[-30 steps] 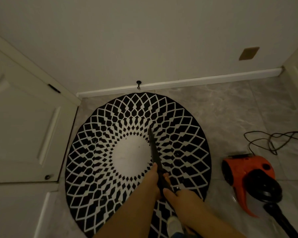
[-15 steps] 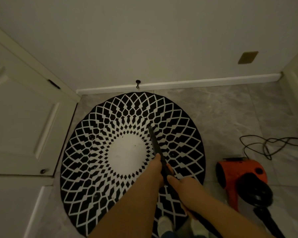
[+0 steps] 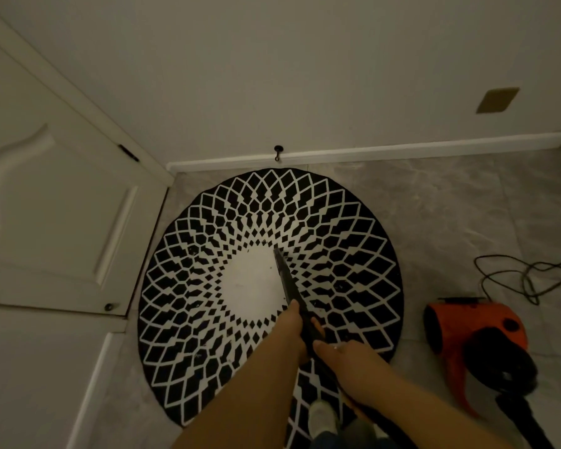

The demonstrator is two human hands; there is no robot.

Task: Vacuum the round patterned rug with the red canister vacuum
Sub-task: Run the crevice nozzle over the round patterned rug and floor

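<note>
Operator: Presently, what are the failure modes at this stage?

Technician: Both hands grip the black nozzle wand point(image 3: 287, 280). The left hand point(image 3: 293, 332) wraps it from the left, further forward; the right hand point(image 3: 347, 364) curls round it just behind. The tip meets the round patterned rug point(image 3: 269, 286) at the upper right edge of its white centre. Judged risk one: the rug appears thin and light, so suction or a dragged tip may lift or bunch it on the smooth tiled floor point(image 3: 450, 205).

Operator: And the second risk?

Technician: The red canister vacuum point(image 3: 467, 328) sits on the tiles just beside the rug's right edge, with its black hose point(image 3: 518, 419) leading back toward the person. A long reach to the far-left rim may pull the hose taut and tug or tip the canister. The loose power cord point(image 3: 528, 277) lies coiled behind it and could snag.

Operator: Describe the rug.

Technician: Circular, black with a white lattice of diamonds shrinking toward a plain white disc. Small pale specks are visible on the dark bands. It lies flat, near the white door point(image 3: 55, 215) on the left and the baseboard point(image 3: 402, 150) at the rear. A shoe point(image 3: 321, 416) stands on its near edge.
</note>
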